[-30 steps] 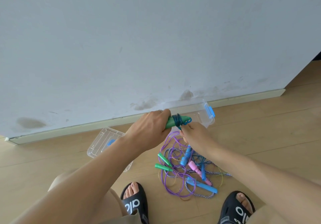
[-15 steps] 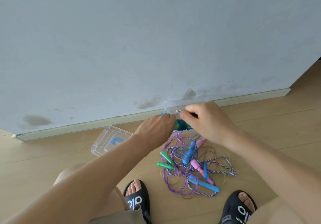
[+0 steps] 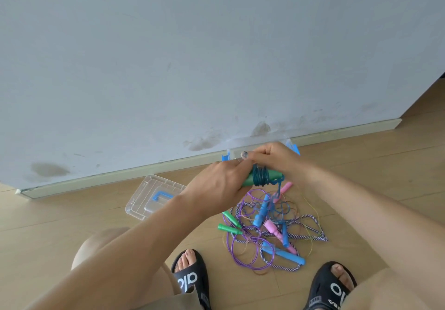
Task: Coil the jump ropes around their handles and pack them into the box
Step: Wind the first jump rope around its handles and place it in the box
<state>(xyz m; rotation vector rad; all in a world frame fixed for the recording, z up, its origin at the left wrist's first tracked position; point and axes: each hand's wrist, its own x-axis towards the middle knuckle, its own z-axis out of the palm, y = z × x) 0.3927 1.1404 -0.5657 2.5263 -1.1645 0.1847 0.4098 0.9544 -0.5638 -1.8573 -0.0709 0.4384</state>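
Gripped green handles (image 3: 252,179) in left hand (image 3: 216,184) as a spool; pinched blue rope (image 3: 261,177) with right hand (image 3: 277,158), keeping turns tight above floor pile (image 3: 265,228).

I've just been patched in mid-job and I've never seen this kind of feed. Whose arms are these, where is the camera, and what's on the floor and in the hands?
There is no machine: a person wears one camera on the head, looking down at their own arms and sandalled feet. The left hand grips green handles with blue rope coiled round them. The right hand is over the coil with curled fingers, apparently guiding the rope; its grip is hidden. On the wooden floor lies a tangle of other ropes. A clear lid lies to the left, and the clear box stands by the wall, mostly hidden behind the hands.
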